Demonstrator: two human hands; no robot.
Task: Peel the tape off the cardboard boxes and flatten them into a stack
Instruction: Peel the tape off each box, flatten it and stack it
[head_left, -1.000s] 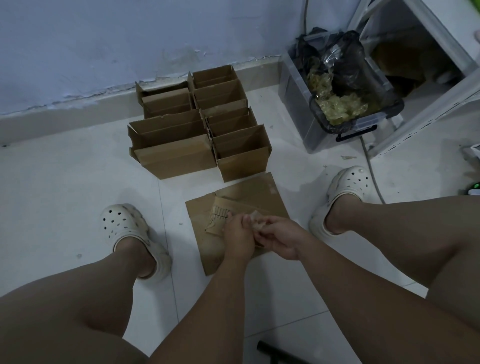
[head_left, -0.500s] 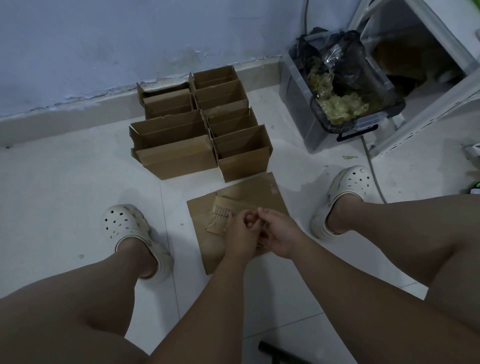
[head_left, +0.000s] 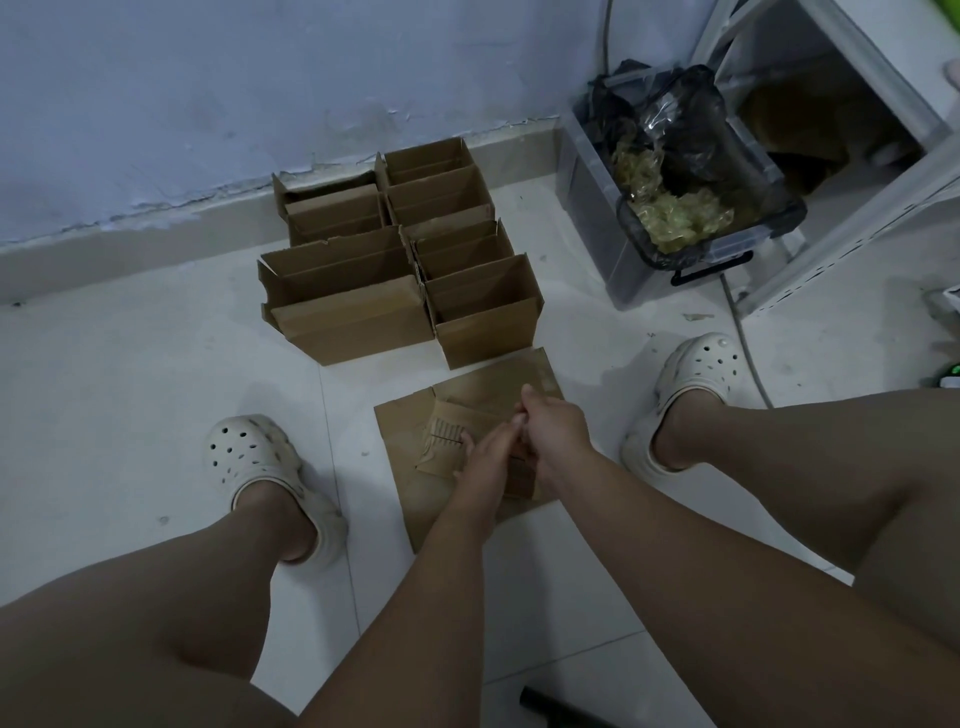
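The right hand (head_left: 553, 434) has pulled away from the left and travelled toward 1 o'clock. A second ago both hands were bunched together over the middle of the cardboard. The left hand (head_left: 485, 454) has dropped flatter in that time. Its fingers lie stretched out on the small torn cardboard piece (head_left: 441, 441), pressing rather than gripping, and I judge this is to pin the piece down while the other hand draws away from it.

The right hand's fingers are curled into a loose fist with the thumb up. Whether a strip of tape is pinched inside cannot be told, since no tape shows between the hands. The hands touch at the left fingertips but no longer work the same spot.

The torn piece rests on a flattened box (head_left: 410, 493) lying on the tiled floor (head_left: 130, 389) between the person's feet — the start of the stack, by the look of it. Just past it at 12 o'clock stand the open cardboard boxes (head_left: 353, 322), packed side by side toward the wall and within easy reach, none of them flattened yet.

At 2 o'clock a clear plastic bin (head_left: 592, 249) holds yellowish tape wads (head_left: 675, 218) — probably where peeled tape goes, and the right hand moves roughly that way.
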